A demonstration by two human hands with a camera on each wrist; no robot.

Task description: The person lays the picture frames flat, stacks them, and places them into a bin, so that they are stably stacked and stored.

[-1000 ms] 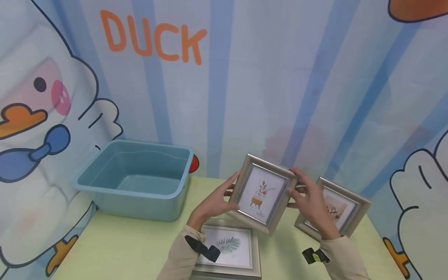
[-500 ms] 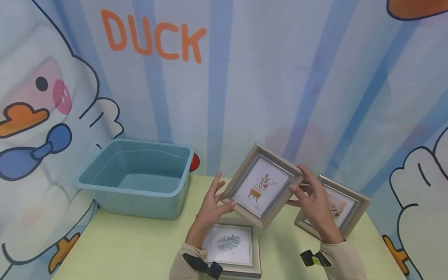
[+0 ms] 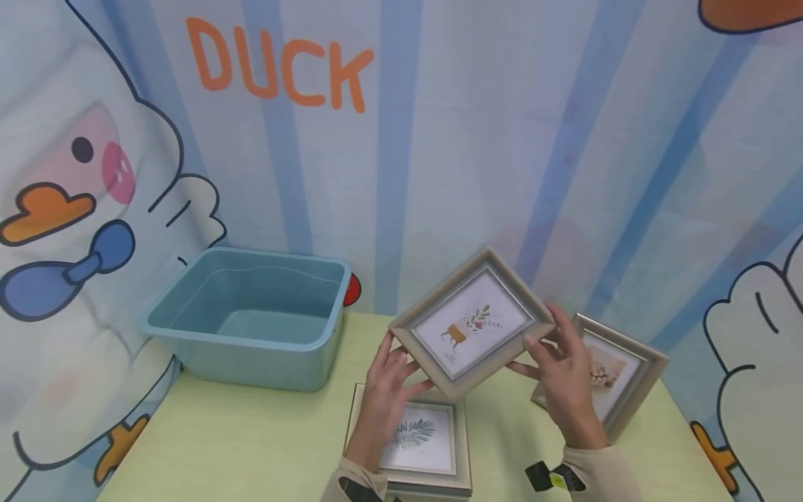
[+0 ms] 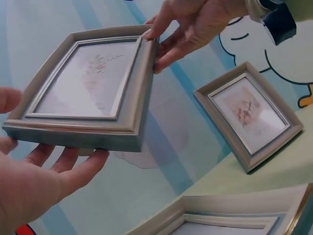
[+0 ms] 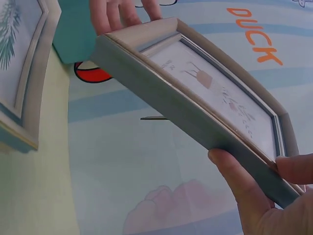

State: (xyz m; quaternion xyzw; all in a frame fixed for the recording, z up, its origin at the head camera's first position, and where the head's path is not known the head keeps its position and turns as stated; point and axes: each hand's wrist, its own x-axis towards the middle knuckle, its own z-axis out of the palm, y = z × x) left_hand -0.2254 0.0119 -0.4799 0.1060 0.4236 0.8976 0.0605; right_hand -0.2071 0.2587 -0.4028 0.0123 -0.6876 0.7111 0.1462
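A champagne-coloured picture frame [image 3: 433, 376] with a drawing of a potted plant is held up, tilted, above the table. My right hand [image 3: 567, 380] pinches its right corner, thumb on the front and fingers behind. At the lower left edge is my left hand [image 3: 385, 397]; in the left wrist view its fingers [image 4: 80, 169] reach fairly straight under the frame, thumb apart from it. Below, a frame with a green leaf print [image 3: 426, 436] lies on the table, partly hidden by my left forearm. Another frame [image 3: 640, 390] leans upright behind my right hand, showing a flower picture.
A blue plastic tub [image 3: 251, 366] stands at the back left of the pale yellow-green table [image 3: 232, 446]. Behind the table hangs a striped curtain [image 3: 458, 139] with ducks and lettering. The leaf-print frame shows a second edge beneath it, perhaps another frame.
The held picture frame has turned clockwise and risen slightly. My left hand has loosened from its left side and shifted under the lower left edge, while my right hand keeps its corner.
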